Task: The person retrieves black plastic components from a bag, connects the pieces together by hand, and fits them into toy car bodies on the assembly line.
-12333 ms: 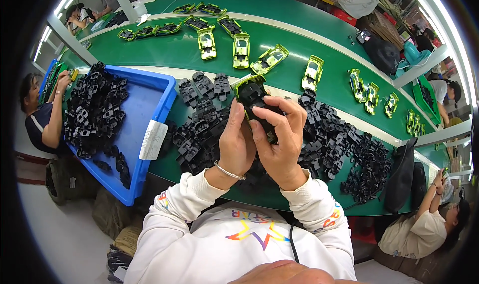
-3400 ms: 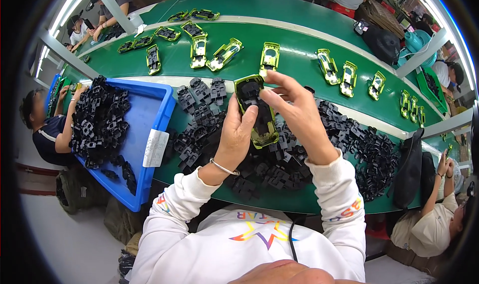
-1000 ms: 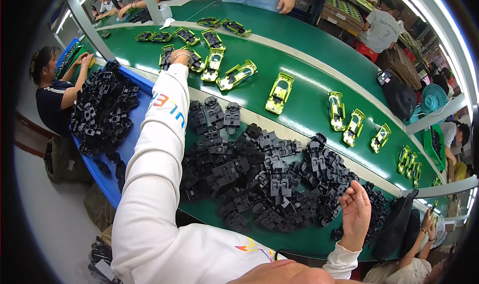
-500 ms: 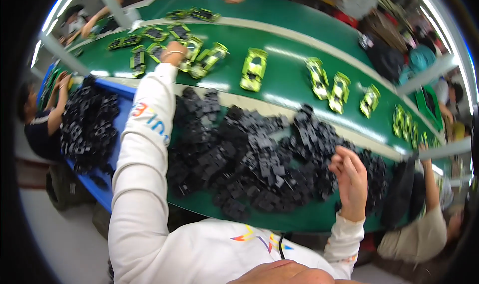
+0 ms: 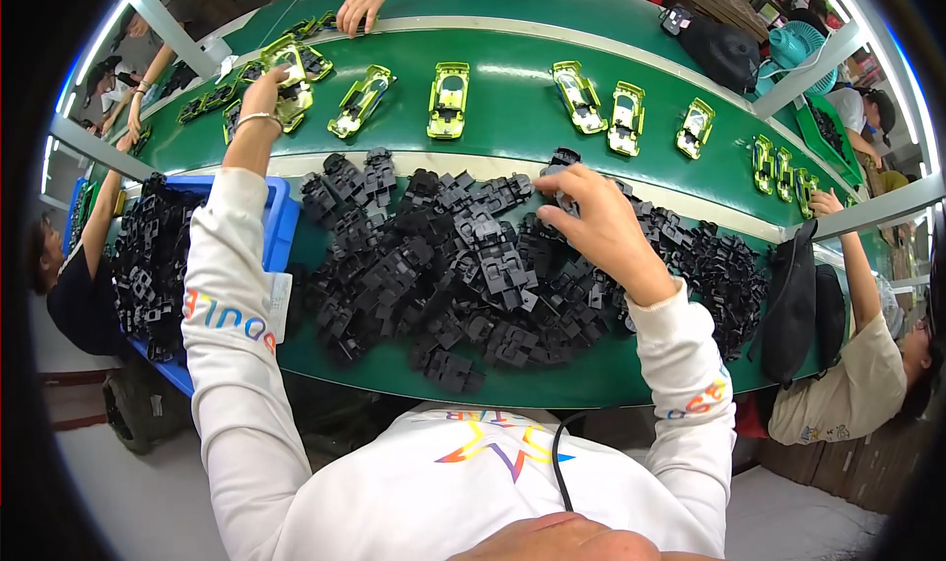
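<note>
A long green desk (image 5: 512, 128) curves across the view, with a row of yellow-green toy car bodies (image 5: 448, 98) spaced along its far strip. Nearer the person, a broad heap of black plastic parts (image 5: 463, 265) covers the desk, and a blue bin (image 5: 278, 228) of more parts sits at the left. The left hand (image 5: 264, 90) reaches far out, fingers curled around one yellow-green car body (image 5: 292, 80) on the strip. The right hand (image 5: 596, 221) rests on the heap, fingers pinching a black part (image 5: 562, 159) at its far edge.

bright overhead light | belt glare | sharp centre | rim bent, dark
</note>
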Demonstrator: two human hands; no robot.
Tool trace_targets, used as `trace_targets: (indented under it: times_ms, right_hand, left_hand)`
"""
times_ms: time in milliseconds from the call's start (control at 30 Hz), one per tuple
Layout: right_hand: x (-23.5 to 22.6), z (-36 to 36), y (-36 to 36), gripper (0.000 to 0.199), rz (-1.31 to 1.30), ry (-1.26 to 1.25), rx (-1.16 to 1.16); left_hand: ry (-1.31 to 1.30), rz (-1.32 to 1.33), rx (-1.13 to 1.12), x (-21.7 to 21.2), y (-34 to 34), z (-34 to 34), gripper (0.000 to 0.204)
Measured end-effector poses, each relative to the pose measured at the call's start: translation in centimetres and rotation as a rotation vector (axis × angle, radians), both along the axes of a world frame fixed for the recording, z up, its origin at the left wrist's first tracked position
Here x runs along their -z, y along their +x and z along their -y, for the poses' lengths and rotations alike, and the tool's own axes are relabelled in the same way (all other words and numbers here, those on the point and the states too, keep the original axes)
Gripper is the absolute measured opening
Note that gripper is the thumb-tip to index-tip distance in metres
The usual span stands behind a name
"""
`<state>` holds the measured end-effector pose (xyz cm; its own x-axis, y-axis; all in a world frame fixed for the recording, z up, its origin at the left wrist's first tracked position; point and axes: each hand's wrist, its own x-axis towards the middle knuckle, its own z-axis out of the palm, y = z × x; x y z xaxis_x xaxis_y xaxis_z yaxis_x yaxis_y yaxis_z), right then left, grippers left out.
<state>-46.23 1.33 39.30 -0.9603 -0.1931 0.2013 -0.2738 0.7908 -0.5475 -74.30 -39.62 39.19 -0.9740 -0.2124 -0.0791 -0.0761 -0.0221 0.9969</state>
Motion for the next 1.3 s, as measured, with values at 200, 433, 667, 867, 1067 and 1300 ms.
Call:
trace_targets:
  times_ms: [200, 433, 667, 867, 1067, 1300]
  right_hand:
    - [0.5, 1.8, -2.8, 0.041, -0.154, 0.233, -0.081]
    - [0.7, 0.7, -1.2, 0.053, -0.087, 0.474, 0.191]
    - [1.9, -0.3, -0.2, 0.054, -0.026, 0.400, 0.225]
    - [0.5, 0.0, 0.8, 0.051, -0.084, -0.014, 0.187]
    - [-1.8, 4.1, 2.0, 0.047, -0.219, -0.627, 0.065]
    - [-2.8, 8.1, 2.5, 0.035, -0.456, -0.434, 0.049]
  left_hand:
    - [0.430, 0.095, 0.387, -4.6, 12.5, -4.6, 0.045]
    - [0.628, 0.197, 0.613, -4.4, 18.5, -4.9, 0.045]
    - [0.600, 0.210, 0.664, -3.5, 19.9, -8.3, 0.049]
    - [0.734, 0.238, 0.597, -2.7, 21.3, -12.4, 0.048]
    - [0.867, 0.160, 0.499, -0.7, 23.8, -15.9, 0.048]
    - [0.968, -0.027, 0.440, -1.5, 27.0, -18.5, 0.041]
